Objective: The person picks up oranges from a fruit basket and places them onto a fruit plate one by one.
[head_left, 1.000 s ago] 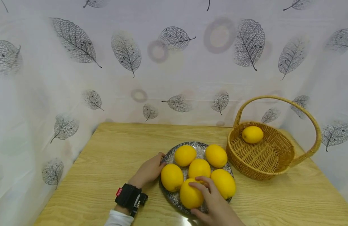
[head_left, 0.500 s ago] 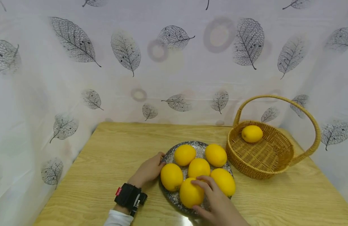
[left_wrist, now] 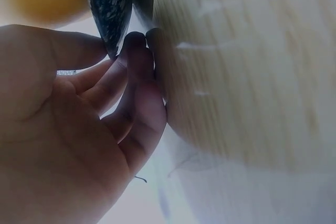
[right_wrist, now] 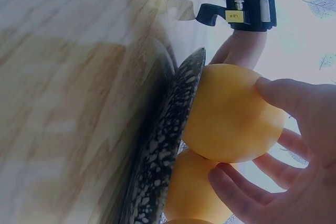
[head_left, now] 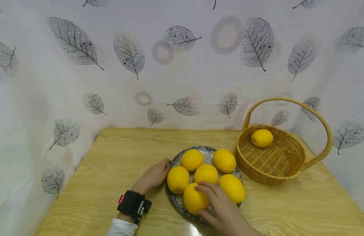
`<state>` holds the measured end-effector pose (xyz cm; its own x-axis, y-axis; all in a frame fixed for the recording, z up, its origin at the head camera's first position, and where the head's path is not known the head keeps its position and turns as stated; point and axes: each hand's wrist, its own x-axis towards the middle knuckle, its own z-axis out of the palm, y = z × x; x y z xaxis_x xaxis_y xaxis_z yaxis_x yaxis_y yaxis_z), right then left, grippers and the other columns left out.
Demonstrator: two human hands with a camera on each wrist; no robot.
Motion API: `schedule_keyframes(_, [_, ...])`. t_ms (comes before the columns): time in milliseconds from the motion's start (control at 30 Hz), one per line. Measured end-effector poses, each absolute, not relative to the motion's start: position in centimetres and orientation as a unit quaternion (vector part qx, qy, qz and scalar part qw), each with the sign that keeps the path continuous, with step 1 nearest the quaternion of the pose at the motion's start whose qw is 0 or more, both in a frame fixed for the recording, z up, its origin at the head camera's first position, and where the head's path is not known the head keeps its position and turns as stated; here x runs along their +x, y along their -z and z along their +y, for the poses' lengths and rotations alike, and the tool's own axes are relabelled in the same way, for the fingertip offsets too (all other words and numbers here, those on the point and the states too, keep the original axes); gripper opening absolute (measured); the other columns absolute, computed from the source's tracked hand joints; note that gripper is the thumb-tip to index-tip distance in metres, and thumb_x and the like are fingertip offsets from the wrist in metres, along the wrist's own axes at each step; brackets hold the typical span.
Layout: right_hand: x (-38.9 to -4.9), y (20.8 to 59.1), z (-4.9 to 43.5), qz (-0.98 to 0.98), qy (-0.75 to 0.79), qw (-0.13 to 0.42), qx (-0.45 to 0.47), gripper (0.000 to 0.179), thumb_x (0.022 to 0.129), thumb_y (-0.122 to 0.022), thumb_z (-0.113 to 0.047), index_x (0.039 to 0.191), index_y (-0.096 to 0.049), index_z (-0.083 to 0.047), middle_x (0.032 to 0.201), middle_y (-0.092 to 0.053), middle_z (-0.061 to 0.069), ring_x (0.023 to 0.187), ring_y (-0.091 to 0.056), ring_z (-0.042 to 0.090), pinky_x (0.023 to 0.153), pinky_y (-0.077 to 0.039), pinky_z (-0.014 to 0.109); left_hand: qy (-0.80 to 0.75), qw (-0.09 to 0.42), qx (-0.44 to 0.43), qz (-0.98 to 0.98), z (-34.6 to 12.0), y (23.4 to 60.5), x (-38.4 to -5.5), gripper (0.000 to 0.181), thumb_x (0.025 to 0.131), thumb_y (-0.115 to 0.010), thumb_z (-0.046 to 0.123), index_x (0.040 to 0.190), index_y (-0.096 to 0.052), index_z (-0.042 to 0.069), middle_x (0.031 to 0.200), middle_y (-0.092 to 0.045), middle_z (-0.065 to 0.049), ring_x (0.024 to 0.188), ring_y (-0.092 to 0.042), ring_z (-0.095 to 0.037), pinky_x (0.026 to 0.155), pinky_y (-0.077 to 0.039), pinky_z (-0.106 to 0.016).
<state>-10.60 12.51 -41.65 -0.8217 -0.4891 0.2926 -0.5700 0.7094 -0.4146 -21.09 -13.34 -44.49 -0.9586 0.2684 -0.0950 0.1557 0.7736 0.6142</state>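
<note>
A speckled dark plate (head_left: 209, 156) lies on the table, bearing several yellow lemons. My left hand (head_left: 152, 178) pinches its left rim; in the left wrist view the thumb rests over the edge (left_wrist: 112, 22) and the fingers curl below it. At the front of the plate, my right hand (head_left: 224, 206) has thumb and fingers around the nearest lemon (head_left: 191, 199). The right wrist view shows the thumb on this lemon (right_wrist: 226, 114), its underside close to the plate. Another lemon (head_left: 178, 179) sits just left of it, and one more (head_left: 206, 173) lies behind.
Right of the plate stands a wicker basket (head_left: 270, 180) with a tall arched handle (head_left: 288, 99); one lemon (head_left: 262, 138) lies inside. Bare wooden table (head_left: 131, 147) stretches to the left. A leaf-patterned cloth (head_left: 185, 78) hangs behind and at the sides.
The front lemon has shifted slightly left on the plate together with my right hand. My left hand keeps its hold on the rim. The head view has drifted a little.
</note>
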Motion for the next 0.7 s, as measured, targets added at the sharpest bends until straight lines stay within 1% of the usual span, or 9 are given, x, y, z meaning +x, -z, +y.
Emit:
schedule_keyframes(100, [-10.6,41.5,12.4,-0.926,-0.251,0.067,0.275,0.061,0.080,-0.074,-0.040,0.133,-0.054,-0.019,0.143,-0.054,0.001,0.125,-0.050,0.016,0.097,-0.053,0.045,-0.317,0.086,0.114,0.938,-13.4,44.6,-21.2,0.036,0.104,-0.039,0.018,0.134,-0.051,0.005,0.130,-0.064,-0.020,0.112,-0.060,-0.027,0.099,-0.049,-0.052])
schedule_keyframes(167, [-10.6,41.4,12.3,-0.928,-0.253,0.058,0.269,0.060,0.080,-0.073,-0.041,0.133,-0.053,-0.020,0.144,-0.054,-0.001,0.124,-0.050,0.015,0.100,-0.051,0.048,-0.317,0.086,0.115,0.938,-13.4,44.7,-21.3,0.035,0.104,-0.039,0.018,0.135,-0.051,0.005,0.128,-0.065,-0.019,0.105,-0.060,-0.023,0.096,-0.050,-0.050])
schedule_keyframes(233, [-10.7,41.4,12.2,-0.928,-0.251,0.057,0.269,0.059,0.080,-0.073,-0.040,0.133,-0.054,-0.020,0.143,-0.054,-0.001,0.124,-0.050,0.016,0.102,-0.049,0.050,-0.317,0.089,0.115,0.937,-13.5,44.8,-21.4,0.035,0.104,-0.040,0.018,0.135,-0.051,0.005,0.127,-0.066,-0.018,0.099,-0.059,-0.021,0.092,-0.050,-0.048])
schedule_keyframes(333, [-10.8,41.4,11.8,-0.929,-0.243,0.062,0.270,0.060,0.080,-0.074,-0.040,0.133,-0.054,-0.021,0.142,-0.055,0.000,0.123,-0.050,0.017,0.102,-0.048,0.052,-0.320,0.091,0.116,0.936,-13.5,44.8,-21.4,0.035,0.103,-0.041,0.017,0.135,-0.051,0.005,0.126,-0.066,-0.018,0.096,-0.058,-0.021,0.090,-0.050,-0.047])
schedule_keyframes(433, [-10.9,41.4,11.4,-0.930,-0.238,0.066,0.271,0.060,0.079,-0.074,-0.040,0.133,-0.054,-0.024,0.137,-0.055,0.001,0.120,-0.050,0.016,0.095,-0.054,0.045,-0.323,0.093,0.116,0.935,-13.6,44.9,-21.4,0.036,0.104,-0.041,0.018,0.135,-0.051,0.005,0.128,-0.066,-0.018,0.103,-0.060,-0.022,0.094,-0.050,-0.049])
schedule_keyframes(500, [-11.0,41.4,11.2,-0.931,-0.238,0.067,0.270,0.060,0.079,-0.073,-0.041,0.134,-0.054,-0.026,0.134,-0.054,0.001,0.115,-0.050,0.013,0.090,-0.056,0.042,-0.326,0.095,0.116,0.933,-13.6,45.0,-21.4,0.036,0.104,-0.040,0.019,0.135,-0.051,0.005,0.129,-0.065,-0.019,0.108,-0.060,-0.025,0.097,-0.050,-0.051])
schedule_keyframes(567, [-11.1,41.3,11.0,-0.931,-0.238,0.069,0.270,0.060,0.079,-0.074,-0.042,0.134,-0.055,-0.026,0.130,-0.053,0.001,0.110,-0.049,0.010,0.083,-0.057,0.036,-0.328,0.096,0.116,0.933,-13.6,45.0,-21.4,0.036,0.104,-0.039,0.020,0.135,-0.051,0.005,0.131,-0.064,-0.019,0.113,-0.059,-0.026,0.100,-0.049,-0.052])
schedule_keyframes(700, [-11.1,41.3,10.8,-0.930,-0.234,0.080,0.272,0.061,0.077,-0.075,-0.042,0.132,-0.056,-0.025,0.126,-0.051,0.000,0.102,-0.046,0.005,0.076,-0.056,0.030,-0.329,0.095,0.114,0.933,-13.7,45.1,-21.5,0.036,0.104,-0.039,0.021,0.135,-0.051,0.006,0.131,-0.064,-0.018,0.111,-0.060,-0.025,0.099,-0.049,-0.051])
